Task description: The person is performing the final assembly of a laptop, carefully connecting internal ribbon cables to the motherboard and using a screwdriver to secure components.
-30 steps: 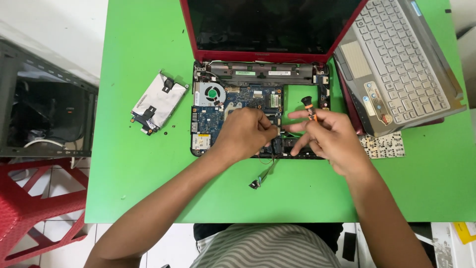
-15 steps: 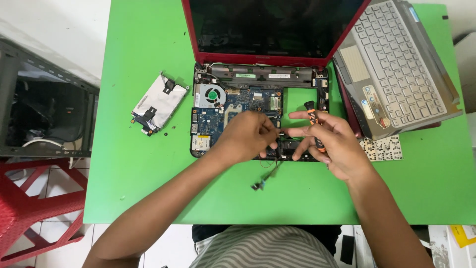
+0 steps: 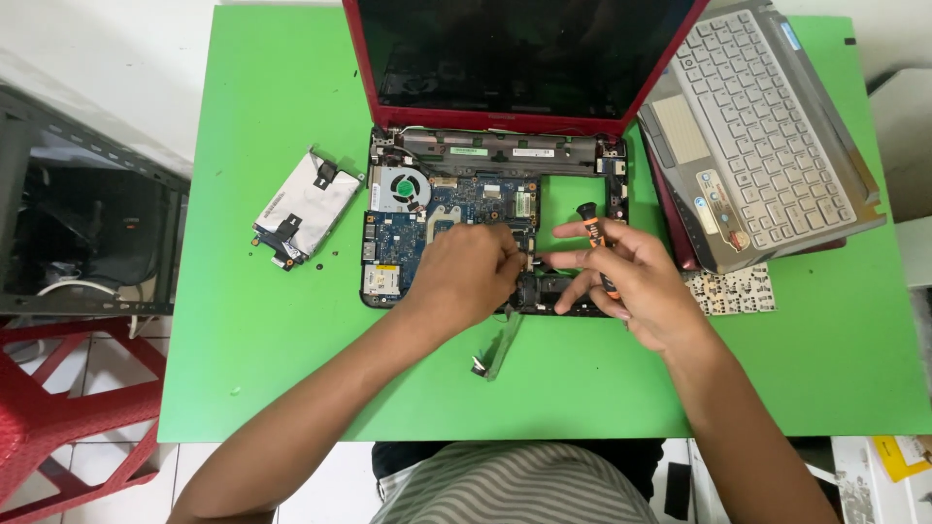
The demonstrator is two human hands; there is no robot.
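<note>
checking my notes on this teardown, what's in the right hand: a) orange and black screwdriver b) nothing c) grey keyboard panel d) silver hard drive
a: the right hand grips a small orange and black screwdriver, while the silver hard drive and the grey keyboard panel lie untouched on the green table.

This looks like a small electronics repair workshop: a bright green worktop (image 3: 252, 369) carries an opened red laptop (image 3: 495, 165) with its blue circuit board (image 3: 427, 228) bare, a detached keyboard panel (image 3: 757, 146), a removed drive (image 3: 306, 209), over a white tiled floor (image 3: 97, 456).
</note>
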